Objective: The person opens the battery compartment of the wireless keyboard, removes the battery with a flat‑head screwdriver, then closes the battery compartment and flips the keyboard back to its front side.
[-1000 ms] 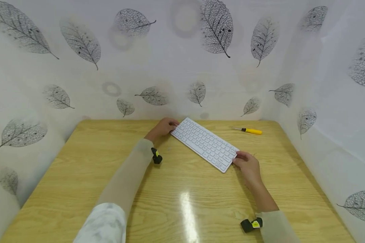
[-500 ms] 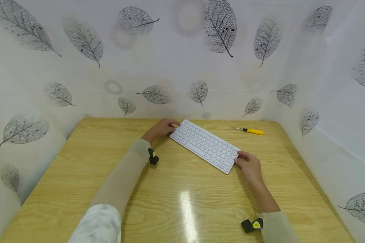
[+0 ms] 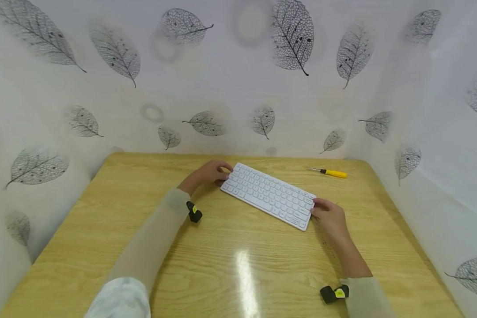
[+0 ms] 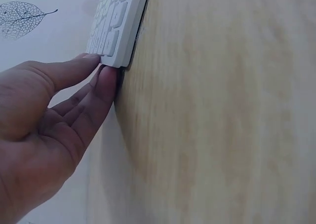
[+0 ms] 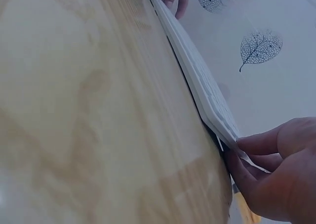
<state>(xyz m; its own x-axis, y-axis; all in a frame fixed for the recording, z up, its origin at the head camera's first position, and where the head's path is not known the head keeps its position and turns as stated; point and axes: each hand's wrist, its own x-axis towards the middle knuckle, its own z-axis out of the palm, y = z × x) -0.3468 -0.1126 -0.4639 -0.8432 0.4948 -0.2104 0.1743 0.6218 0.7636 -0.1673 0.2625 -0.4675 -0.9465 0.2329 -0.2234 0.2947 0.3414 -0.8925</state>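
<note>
A white keyboard (image 3: 268, 194) lies at a slant across the wooden table, its left end farther back than its right. At that left end my left hand (image 3: 212, 172) pinches the short edge. The left wrist view shows the thumb on top of the keyboard (image 4: 112, 36) and the fingertips under its corner. My right hand (image 3: 331, 220) pinches the opposite short edge. In the right wrist view that hand (image 5: 284, 169) has its thumb and fingers on either side of the rim, with a thin dark gap showing beneath the keyboard (image 5: 192, 70).
A screwdriver with a yellow handle (image 3: 335, 173) lies behind and to the right of the keyboard. The wooden table (image 3: 206, 265) meets leaf-patterned curtains (image 3: 230, 79) at its back and sides. Black wrist cameras sit at both sleeves.
The keyboard has turned slightly: its left end has come nearer to me and its right end has shifted a little right. Both hands keep their pinch and have moved along with it.
</note>
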